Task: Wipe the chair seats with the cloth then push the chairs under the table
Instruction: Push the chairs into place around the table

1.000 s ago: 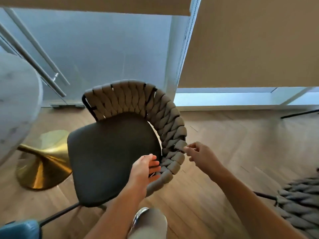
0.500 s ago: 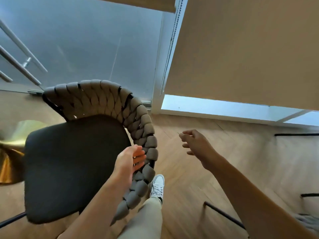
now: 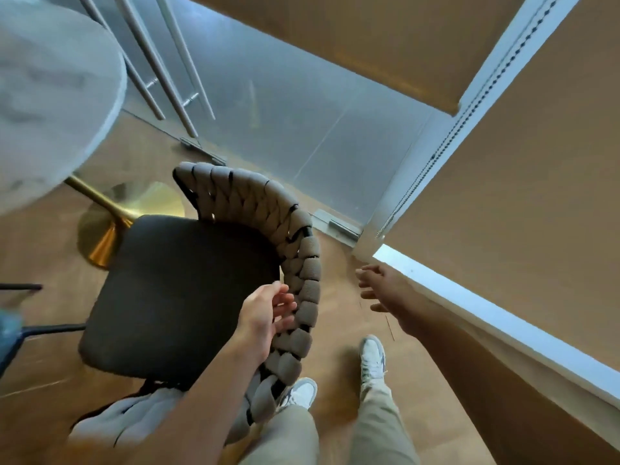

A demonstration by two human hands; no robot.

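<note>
A chair with a dark seat and a woven grey backrest stands in front of me, beside the round marble table. My left hand lies with its fingers fairly straight against the inner face of the backrest, near its right end. My right hand hovers to the right of the chair, apart from it, fingers loosely spread and holding nothing. Pale grey fabric shows at the bottom left; I cannot tell whether it is the cloth or clothing.
The table's gold pedestal base stands just left of the chair. A blue object with dark legs is at the left edge. Frosted glass doors and window blinds close off the far side. My feet stand on the wooden floor.
The view has swung back left, so the table top shows again. The chair has turned with my left hand on its backrest. My right hand has moved off the backrest's end and opened.
</note>
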